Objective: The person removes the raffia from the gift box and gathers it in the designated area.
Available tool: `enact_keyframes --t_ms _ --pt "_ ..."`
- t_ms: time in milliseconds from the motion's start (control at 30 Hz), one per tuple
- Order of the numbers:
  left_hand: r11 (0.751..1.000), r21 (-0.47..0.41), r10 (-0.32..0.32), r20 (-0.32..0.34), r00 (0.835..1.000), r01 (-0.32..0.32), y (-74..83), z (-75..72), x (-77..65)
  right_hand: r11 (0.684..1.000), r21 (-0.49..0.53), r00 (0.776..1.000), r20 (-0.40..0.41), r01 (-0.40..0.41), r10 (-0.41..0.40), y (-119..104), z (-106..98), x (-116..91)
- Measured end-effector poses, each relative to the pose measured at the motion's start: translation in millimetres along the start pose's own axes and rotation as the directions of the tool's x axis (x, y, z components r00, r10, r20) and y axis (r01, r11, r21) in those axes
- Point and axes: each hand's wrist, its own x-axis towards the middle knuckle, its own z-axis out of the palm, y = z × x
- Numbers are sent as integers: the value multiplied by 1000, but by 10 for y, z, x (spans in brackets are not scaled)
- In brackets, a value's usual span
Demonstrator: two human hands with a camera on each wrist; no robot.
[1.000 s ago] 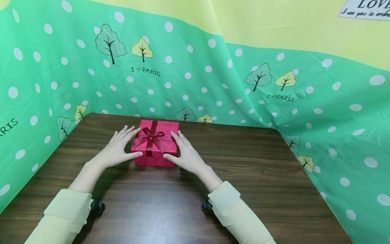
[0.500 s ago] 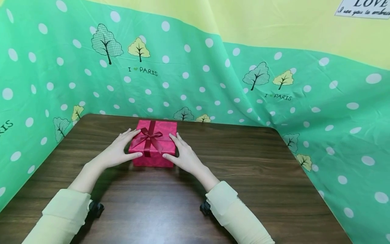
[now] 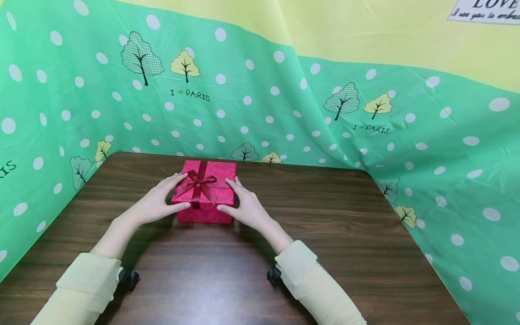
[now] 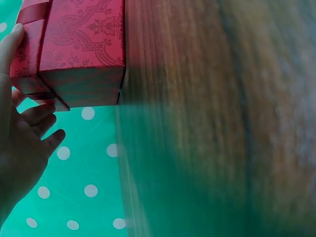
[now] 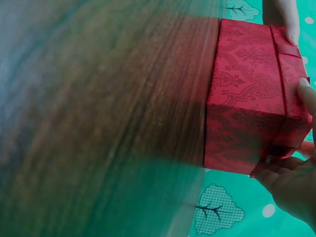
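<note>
A red patterned gift box (image 3: 222, 188) with a dark red ribbon bow (image 3: 199, 182) sits on the dark wooden table (image 3: 325, 216), near its far edge. My left hand (image 3: 168, 195) grips the box's left side, thumb on the front edge of the lid and fingers along the side. On the other side my right hand (image 3: 239, 201) grips it the same way. The left wrist view shows the box (image 4: 81, 49) with the left hand (image 4: 22, 148) curled against it. In the right wrist view the right hand (image 5: 291, 182) holds the box (image 5: 247, 103) at its lid edge.
Green cloth (image 3: 264, 104) with white dots and tree prints rises around the table on the left, back and right, with yellow above it. Bare wooden table stretches in front of the box and to its right. Both arms wear pale yellow sleeves (image 3: 300, 271).
Almost nothing differs. Both hands stay on the box's sides, and the box stands in the same place; only the head view has drifted slightly.
</note>
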Motion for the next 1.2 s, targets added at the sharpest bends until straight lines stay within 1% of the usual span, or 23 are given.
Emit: enact_keyframes --t_ms 367,567,800,1033,1200 --pt "1000 -7 -3 -7 1000 3 33 -32 14 1000 12 1000 0 1 -1 14 -16 24" --pt "1000 1 2 -12 1000 -2 50 -52 20 1000 -5 1000 -2 4 -4 13 -36 31" --pt "1000 2 8 -28 1000 -8 53 -69 17 1000 -12 1000 -3 10 -10 -12 -68 43" --pt "1000 -3 -2 -49 999 2 60 -77 24 1000 -7 1000 -5 13 -13 -19 -89 56" --pt "1000 -6 -4 -52 999 3 76 -99 24 1000 -5 1000 -17 14 -14 -19 -101 68"
